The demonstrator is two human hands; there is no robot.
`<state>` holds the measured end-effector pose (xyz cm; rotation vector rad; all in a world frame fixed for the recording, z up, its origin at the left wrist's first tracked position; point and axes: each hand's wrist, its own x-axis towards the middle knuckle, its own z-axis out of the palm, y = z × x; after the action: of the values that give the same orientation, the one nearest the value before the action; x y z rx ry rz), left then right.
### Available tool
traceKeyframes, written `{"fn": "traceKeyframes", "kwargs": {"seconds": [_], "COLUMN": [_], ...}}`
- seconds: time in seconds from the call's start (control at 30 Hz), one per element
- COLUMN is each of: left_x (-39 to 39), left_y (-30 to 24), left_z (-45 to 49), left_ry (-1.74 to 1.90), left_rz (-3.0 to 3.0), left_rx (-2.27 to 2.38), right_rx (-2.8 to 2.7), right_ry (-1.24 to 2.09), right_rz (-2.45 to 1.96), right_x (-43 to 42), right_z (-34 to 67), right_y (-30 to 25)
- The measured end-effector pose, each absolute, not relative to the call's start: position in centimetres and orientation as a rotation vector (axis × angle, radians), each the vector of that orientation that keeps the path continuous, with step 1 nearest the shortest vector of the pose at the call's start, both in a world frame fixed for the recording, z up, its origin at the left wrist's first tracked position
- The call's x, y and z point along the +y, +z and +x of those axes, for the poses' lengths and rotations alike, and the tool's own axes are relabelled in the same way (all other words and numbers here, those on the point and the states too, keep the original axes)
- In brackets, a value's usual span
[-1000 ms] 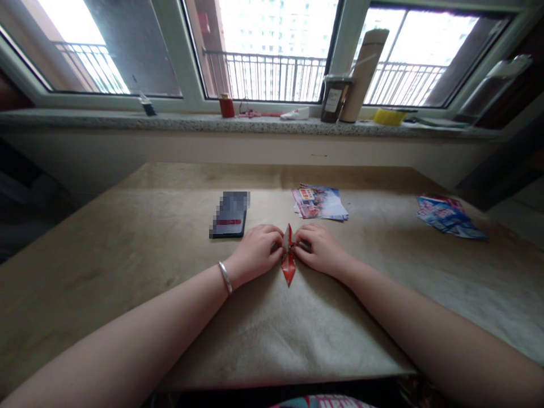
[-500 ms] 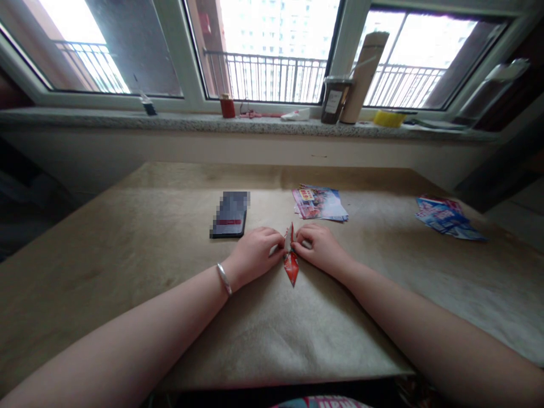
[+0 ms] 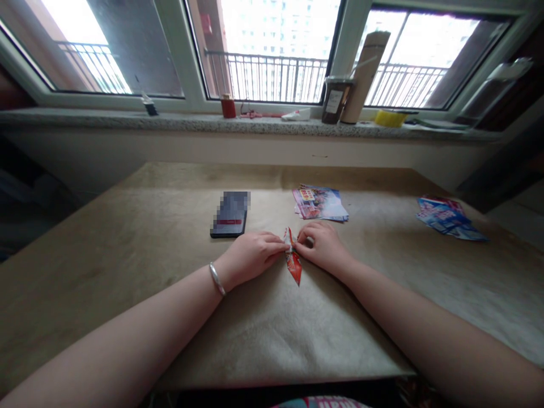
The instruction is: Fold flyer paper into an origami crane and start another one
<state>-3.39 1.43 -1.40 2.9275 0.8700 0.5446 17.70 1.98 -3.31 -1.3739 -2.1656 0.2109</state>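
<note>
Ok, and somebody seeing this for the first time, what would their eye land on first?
Probably the folded red paper at the middle of the table, with the left hand and right hand touching it from either side. Next might come the bright window across the top, then the black-edged phone lying just beyond the left hand.

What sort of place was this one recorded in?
Probably a room in a home, perhaps a flat, though that isn't certain: the table faces large windows, and outside are a balcony-style railing and a building with many windows.
</note>
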Motion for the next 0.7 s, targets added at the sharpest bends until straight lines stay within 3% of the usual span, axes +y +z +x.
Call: {"fn": "traceKeyframes", "kwargs": {"seconds": [0.7], "left_x": [1.26], "left_y": [-1.34], "left_z": [-3.13], "left_ry": [0.466], "left_rz": [2.981], "left_rx": [0.906], "right_rx": [-2.193], "right_ry": [0.162], "right_rz": [-1.306], "right_x": [1.69], "right_z": [17.69], "right_y": [-3.4]}}
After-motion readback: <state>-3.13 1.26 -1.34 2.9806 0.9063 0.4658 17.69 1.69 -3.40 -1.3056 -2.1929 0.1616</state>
